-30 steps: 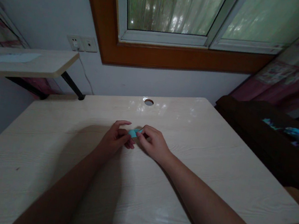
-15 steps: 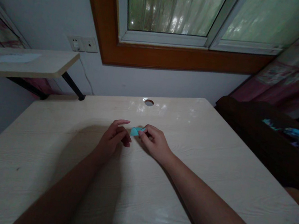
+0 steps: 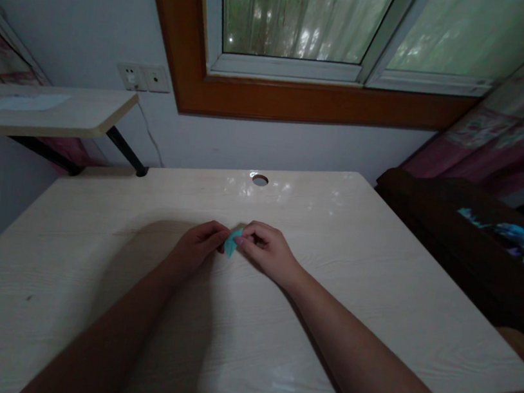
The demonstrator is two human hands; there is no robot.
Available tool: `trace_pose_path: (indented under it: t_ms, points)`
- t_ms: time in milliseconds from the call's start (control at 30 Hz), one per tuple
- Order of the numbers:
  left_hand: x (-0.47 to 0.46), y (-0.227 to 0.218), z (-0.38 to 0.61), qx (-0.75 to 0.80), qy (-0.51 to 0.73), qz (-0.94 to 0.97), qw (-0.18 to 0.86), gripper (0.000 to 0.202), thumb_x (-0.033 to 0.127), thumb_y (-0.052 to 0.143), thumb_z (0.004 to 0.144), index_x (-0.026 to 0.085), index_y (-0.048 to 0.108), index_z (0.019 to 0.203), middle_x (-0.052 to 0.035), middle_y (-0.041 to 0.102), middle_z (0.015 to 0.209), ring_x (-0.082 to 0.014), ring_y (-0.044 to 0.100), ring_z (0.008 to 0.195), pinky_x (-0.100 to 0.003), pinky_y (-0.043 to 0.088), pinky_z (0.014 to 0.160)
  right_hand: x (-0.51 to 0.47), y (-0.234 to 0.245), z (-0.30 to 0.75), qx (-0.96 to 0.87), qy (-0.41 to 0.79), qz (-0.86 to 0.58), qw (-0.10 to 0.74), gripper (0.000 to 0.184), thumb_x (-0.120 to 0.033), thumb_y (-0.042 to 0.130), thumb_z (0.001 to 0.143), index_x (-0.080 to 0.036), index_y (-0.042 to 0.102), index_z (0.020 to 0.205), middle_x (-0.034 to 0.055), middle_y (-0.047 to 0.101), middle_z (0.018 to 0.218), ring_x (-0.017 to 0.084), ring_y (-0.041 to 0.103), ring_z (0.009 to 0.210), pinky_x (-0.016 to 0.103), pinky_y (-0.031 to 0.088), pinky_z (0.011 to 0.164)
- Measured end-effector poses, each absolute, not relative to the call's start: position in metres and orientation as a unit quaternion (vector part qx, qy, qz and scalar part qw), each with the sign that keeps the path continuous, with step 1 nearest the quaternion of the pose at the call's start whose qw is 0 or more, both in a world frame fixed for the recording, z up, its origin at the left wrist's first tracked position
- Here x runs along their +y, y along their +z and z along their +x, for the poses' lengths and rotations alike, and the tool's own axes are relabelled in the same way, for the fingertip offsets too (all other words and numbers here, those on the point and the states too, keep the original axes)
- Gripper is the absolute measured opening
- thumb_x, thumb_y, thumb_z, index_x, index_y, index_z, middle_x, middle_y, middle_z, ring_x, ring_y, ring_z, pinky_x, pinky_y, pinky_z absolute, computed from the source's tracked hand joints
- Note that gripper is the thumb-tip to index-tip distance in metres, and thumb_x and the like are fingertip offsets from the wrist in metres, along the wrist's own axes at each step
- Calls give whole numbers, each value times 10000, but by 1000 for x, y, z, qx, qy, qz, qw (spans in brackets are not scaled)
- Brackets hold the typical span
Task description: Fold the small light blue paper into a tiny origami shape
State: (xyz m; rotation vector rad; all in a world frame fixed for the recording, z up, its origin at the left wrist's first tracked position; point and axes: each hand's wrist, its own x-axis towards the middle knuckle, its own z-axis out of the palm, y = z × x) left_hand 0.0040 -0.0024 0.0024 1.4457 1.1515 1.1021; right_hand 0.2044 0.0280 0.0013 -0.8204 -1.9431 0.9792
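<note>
A small piece of folded turquoise paper (image 3: 232, 243) is held between my two hands, just above the middle of the desk. My left hand (image 3: 199, 244) pinches its left edge with thumb and forefinger. From the other side, my right hand (image 3: 267, 249) grips the upper right part between thumb and fingertips. The paper stands tilted, with a corner pointing down. Its exact folds are too small to make out.
The pale wood-grain desk (image 3: 301, 332) has a round cable hole (image 3: 260, 181) near its back edge. A raised shelf (image 3: 103, 112) on black legs stands at the back left. Beyond the right edge is a dark brown piece of furniture (image 3: 432, 233) with blue items on it.
My left fingers, spread beside the paper before, have closed on its left edge. The paper has turned from lying sideways to a steeper tilt and moved slightly left with my right hand.
</note>
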Motion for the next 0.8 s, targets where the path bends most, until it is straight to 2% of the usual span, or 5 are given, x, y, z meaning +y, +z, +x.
trace_pose_path:
  t_ms: [200, 400, 567, 667, 800]
  points:
    - [-2, 4, 6, 463, 438, 588, 498, 247, 403, 666, 843, 160, 675, 799, -13, 656, 681, -137, 600, 632, -253, 498, 640, 33, -4, 204, -722, 446, -338, 408, 243, -404, 648, 877, -167, 680, 836, 26, 618, 773, 128, 535, 681, 262, 431, 645]
    - [-1, -2, 5, 452, 430, 578, 526, 276, 426, 669, 842, 155, 636, 800, -17, 665, 668, -121, 596, 555, -236, 494, 559, 32, -6, 203, -712, 497, -321, 377, 281, -438, 669, 852, -160, 682, 816, 13, 612, 689, 116, 534, 607, 243, 421, 573]
    - [1, -9, 5, 449, 435, 563, 540, 284, 439, 690, 822, 174, 593, 854, 23, 622, 617, -100, 552, 491, -207, 435, 485, 32, -6, 204, -738, 470, -309, 373, 253, -416, 663, 862, -169, 701, 817, 21, 627, 730, 122, 556, 640, 246, 435, 597]
    - [-1, -7, 4, 463, 418, 581, 523, 288, 450, 669, 836, 171, 600, 833, 43, 568, 569, -85, 513, 453, -190, 388, 447, 33, -6, 204, -764, 440, -303, 361, 209, -377, 662, 869, -180, 713, 819, 17, 633, 751, 124, 555, 672, 242, 431, 621]
    - [-4, -3, 4, 477, 396, 604, 500, 279, 440, 654, 848, 169, 596, 814, 43, 567, 552, -84, 514, 440, -178, 366, 427, 32, -6, 204, -783, 419, -300, 349, 185, -345, 651, 881, -182, 717, 822, 16, 643, 759, 124, 559, 690, 240, 423, 634]
